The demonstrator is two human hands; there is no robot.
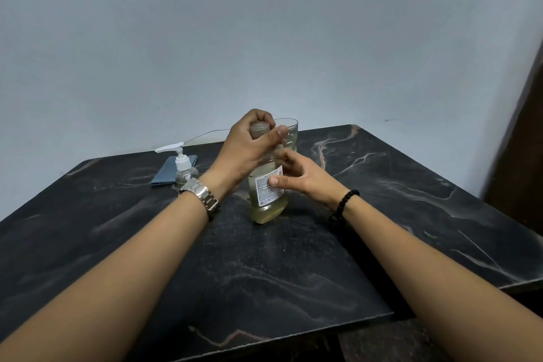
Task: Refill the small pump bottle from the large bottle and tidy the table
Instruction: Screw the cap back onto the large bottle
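Note:
The large clear bottle, holding pale yellow liquid and bearing a white label, stands upright in the middle of the dark marble table. My left hand grips its frosted cap from above, fingers and thumb curled round it. My right hand holds the bottle's body from the right, thumb on the label. The small clear pump bottle with a white pump head stands to the left, behind my left wrist.
A blue cloth lies flat under and behind the pump bottle. A clear glass stands right behind the large bottle, partly hidden by my hands. A pale wall runs close behind the table. The table's front edge is near me.

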